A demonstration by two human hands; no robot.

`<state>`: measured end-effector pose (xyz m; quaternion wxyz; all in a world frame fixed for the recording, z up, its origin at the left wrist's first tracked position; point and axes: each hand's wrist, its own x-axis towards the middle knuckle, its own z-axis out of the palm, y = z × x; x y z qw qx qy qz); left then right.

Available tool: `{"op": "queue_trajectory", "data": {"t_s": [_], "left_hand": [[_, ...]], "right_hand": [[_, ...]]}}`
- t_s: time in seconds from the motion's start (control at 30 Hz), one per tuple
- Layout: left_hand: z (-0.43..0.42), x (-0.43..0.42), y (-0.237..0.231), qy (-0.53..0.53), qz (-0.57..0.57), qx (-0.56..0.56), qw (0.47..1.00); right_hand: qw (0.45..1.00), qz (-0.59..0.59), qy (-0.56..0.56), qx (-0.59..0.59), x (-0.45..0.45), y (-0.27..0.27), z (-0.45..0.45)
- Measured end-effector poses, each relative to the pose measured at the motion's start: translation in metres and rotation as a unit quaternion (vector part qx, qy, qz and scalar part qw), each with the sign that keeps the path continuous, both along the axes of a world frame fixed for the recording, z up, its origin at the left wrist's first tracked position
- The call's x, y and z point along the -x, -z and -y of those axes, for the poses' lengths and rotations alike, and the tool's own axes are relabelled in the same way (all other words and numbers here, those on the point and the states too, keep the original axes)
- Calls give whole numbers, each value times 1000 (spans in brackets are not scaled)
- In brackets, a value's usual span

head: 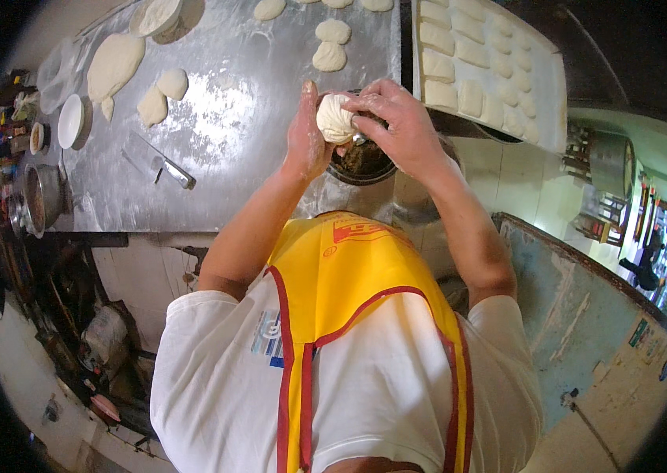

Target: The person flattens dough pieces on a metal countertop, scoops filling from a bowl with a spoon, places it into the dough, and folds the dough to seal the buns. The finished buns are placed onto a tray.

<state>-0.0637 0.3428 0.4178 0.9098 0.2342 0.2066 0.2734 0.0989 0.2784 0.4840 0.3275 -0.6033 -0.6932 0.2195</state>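
A round piece of dough with twisted pleats point(335, 120) is held up between my two floury hands. My left hand point(305, 139) cups its left side, thumb pointing up. The fingers of my right hand point(395, 121) pinch the dough at its right edge. Below the hands is a dark round bowl of brown filling point(363, 162), partly hidden by them; a bit of shiny metal shows beside the dough. Beyond my hands, two flattened dough pieces point(329, 56) touch each other on the floured metal worktop point(239, 195).
A large dough lump point(116, 66), two smaller dough pieces point(153, 106), a white bowl point(70, 121), a flour bowl point(159, 15) and a cleaver point(174, 171) lie leftward. Rows of shaped dough fill a tray point(557, 88) at right. A metal pot point(44, 198) stands near the left edge.
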Motion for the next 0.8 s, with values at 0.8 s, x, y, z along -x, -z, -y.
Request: {"op": "queue_trajectory", "data": {"t_s": [0.8], "left_hand": [[67,98,58,-160,-45,281,945]], "right_hand": [[914,286,-137,253,-18,136,44]]}}
